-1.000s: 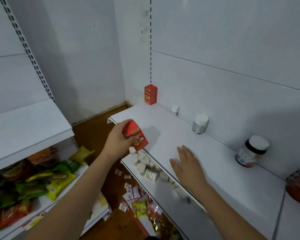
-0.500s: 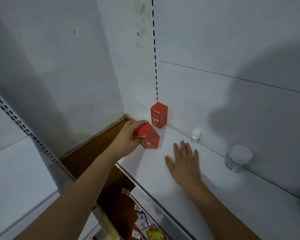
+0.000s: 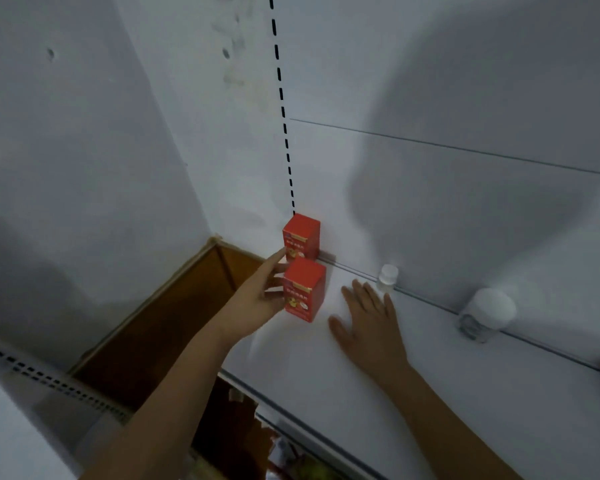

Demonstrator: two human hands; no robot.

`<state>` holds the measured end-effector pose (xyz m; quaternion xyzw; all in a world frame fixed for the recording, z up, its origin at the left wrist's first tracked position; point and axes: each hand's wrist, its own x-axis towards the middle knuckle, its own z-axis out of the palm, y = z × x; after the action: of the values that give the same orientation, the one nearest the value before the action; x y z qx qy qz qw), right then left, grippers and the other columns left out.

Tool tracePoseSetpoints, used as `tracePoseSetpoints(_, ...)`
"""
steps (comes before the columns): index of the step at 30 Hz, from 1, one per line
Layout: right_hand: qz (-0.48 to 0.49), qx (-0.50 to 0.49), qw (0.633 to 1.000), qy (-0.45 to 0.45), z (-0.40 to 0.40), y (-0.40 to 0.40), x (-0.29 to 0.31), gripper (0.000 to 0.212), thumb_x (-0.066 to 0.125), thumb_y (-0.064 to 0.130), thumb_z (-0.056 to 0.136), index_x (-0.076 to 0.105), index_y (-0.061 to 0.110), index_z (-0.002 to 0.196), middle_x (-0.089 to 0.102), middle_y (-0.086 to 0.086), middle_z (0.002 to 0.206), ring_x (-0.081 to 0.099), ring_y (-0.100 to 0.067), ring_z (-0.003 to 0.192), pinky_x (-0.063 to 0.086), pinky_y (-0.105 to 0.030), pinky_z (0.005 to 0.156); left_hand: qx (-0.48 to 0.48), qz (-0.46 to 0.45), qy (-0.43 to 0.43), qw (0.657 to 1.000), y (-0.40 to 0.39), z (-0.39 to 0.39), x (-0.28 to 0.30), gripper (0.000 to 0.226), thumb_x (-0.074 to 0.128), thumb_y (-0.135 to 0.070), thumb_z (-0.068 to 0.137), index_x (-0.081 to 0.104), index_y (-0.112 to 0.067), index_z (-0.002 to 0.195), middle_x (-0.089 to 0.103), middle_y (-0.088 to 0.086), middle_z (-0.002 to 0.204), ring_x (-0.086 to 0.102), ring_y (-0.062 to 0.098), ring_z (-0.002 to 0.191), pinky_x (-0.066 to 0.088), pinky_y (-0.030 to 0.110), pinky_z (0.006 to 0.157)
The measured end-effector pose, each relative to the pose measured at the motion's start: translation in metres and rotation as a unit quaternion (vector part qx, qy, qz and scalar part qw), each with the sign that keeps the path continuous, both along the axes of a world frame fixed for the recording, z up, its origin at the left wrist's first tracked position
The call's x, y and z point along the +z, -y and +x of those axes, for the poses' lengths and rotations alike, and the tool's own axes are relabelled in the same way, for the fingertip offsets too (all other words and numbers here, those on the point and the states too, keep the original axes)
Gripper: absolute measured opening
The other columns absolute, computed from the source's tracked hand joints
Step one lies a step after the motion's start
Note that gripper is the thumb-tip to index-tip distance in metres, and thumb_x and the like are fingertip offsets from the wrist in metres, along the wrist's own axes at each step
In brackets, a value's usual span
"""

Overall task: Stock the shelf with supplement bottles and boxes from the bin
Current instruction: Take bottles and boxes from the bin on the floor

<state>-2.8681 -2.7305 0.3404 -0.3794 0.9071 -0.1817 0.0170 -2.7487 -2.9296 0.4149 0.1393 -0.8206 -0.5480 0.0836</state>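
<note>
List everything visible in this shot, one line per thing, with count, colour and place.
red boxes: 2, red, upright at the shelf's left end, one in front of the other
small bottle: 1, clear with white cap, by the back panel
larger bottle: 1, clear with white cap, further right by the back panel
shelf: 1, white, under all of these
packaged goods: several, mixed colours, blurred, below the shelf
left hand: 1, touching the front box
right hand: 1, flat on the shelf

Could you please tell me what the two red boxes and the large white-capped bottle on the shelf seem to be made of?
Both red boxes: probably printed cardboard, with crisp folded edges and a slight sheen. Large white-capped bottle: clear body, glass or plastic, too blurred to tell; the cap looks like matte white plastic.
</note>
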Motion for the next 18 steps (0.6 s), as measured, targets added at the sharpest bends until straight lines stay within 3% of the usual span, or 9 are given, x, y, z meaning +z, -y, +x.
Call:
tracePoseSetpoints(2, -0.044, -0.018, 0.997, 0.053, -0.001, 0.000, 0.005, 0.086, 0.018, 0.062, 0.079, 0.039, 0.017, 0.150, 0.030, -0.001, 0.160, 0.021, -0.018, 0.150, 0.007, -0.039, 0.122, 0.065, 0.031, -0.018, 0.997, 0.005, 0.013, -0.013, 0.071, 0.050, 0.009, 0.091, 0.035, -0.030, 0.148, 0.052, -0.007, 0.138, 0.051, 0.008, 0.128, 0.047, 0.034, 0.106)
tracePoseSetpoints(6, -0.195, -0.083, 0.962, 0.173, 0.019, 0.005, 0.020, 0.060, 0.056, 0.033, 0.091, 0.043, 0.013, 0.146, 0.043, -0.006, 0.151, 0.038, -0.024, 0.141, 0.026, -0.038, 0.118, 0.217, -0.150, 0.049, 0.963, 0.001, 0.032, -0.041, 0.053, 0.048, -0.011, 0.098, 0.039, -0.028, 0.147, 0.043, -0.006, 0.150, 0.040, 0.010, 0.137, 0.033, 0.033, 0.112)
tracePoseSetpoints(7, -0.214, -0.089, 0.953, 0.196, 0.027, 0.009, 0.023, 0.061, 0.062, 0.029, 0.092, 0.040, 0.016, 0.148, 0.042, -0.004, 0.152, 0.039, -0.021, 0.140, 0.029, -0.036, 0.116, 0.220, -0.189, 0.066, 0.955, -0.001, 0.033, -0.045, 0.050, 0.047, -0.019, 0.100, 0.037, -0.027, 0.149, 0.041, -0.005, 0.152, 0.040, 0.013, 0.138, 0.033, 0.033, 0.112)
tracePoseSetpoints(9, -0.216, -0.095, 0.951, 0.201, 0.039, 0.021, 0.027, 0.073, 0.070, 0.039, 0.088, 0.035, 0.020, 0.149, 0.040, 0.000, 0.151, 0.038, -0.018, 0.138, 0.032, -0.036, 0.114, 0.188, -0.258, 0.074, 0.945, -0.005, 0.032, -0.051, 0.048, 0.040, -0.032, 0.103, 0.035, -0.025, 0.151, 0.042, -0.003, 0.151, 0.044, 0.014, 0.134, 0.034, 0.028, 0.107)
tracePoseSetpoints(12, -0.220, -0.107, 0.955, 0.170, 0.044, 0.041, 0.022, 0.086, 0.077, 0.055, 0.077, 0.039, 0.019, 0.146, 0.048, -0.001, 0.138, 0.045, -0.017, 0.128, 0.040, -0.036, 0.105, 0.128, -0.311, 0.091, 0.937, -0.002, 0.028, -0.055, 0.050, 0.030, -0.039, 0.105, 0.029, -0.025, 0.152, 0.045, -0.001, 0.146, 0.054, 0.011, 0.120, 0.040, 0.020, 0.088)
tracePoseSetpoints(18, -0.200, -0.112, 0.961, 0.155, 0.026, 0.061, 0.017, 0.060, 0.077, 0.053, 0.076, 0.055, 0.021, 0.121, 0.058, 0.003, 0.112, 0.056, -0.015, 0.101, 0.051, -0.038, 0.085, 0.122, -0.322, 0.085, 0.935, 0.002, 0.030, -0.059, 0.051, 0.029, -0.041, 0.104, 0.029, -0.025, 0.152, 0.046, -0.002, 0.141, 0.056, 0.009, 0.111, 0.043, 0.020, 0.079)
